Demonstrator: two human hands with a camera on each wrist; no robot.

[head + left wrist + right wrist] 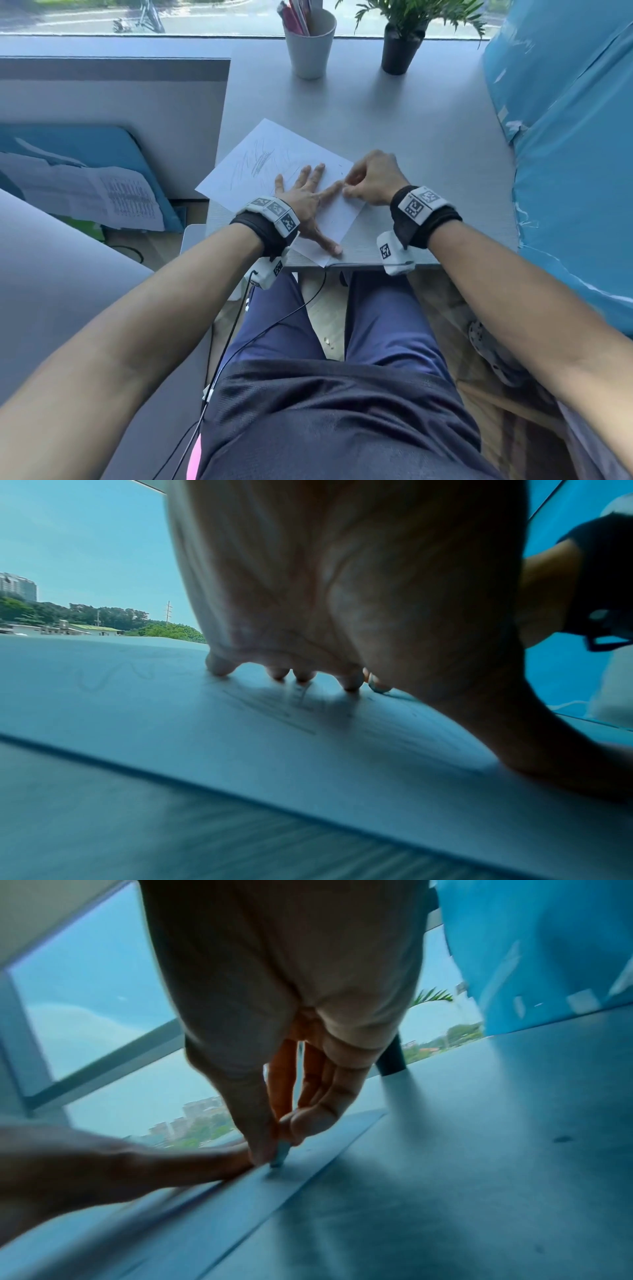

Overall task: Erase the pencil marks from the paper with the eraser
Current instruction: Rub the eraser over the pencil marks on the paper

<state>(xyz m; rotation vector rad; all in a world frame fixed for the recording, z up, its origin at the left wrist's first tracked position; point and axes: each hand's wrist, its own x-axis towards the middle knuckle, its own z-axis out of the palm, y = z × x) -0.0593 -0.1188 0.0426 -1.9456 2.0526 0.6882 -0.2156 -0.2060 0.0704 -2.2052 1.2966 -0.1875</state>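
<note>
The left hand (305, 198) presses flat, fingers spread, on the paper (246, 171) at the table's (411, 137) near edge. The right hand (373, 180) pinches the eraser (282, 1153), held upright, tip touching the sheet.

Pretty sure I'm in an office or study corner, upper floor. Grey bench (428, 144) pushed right up against a big window (212, 17), white cup (310, 44) stuffed with pens, little potted plant (402, 37) in a black pot beside it. Printed sheets (99, 195) piled off to my left. Through my wrist cams I get rooftops, trees and tower blocks (19, 586) outside.
</note>
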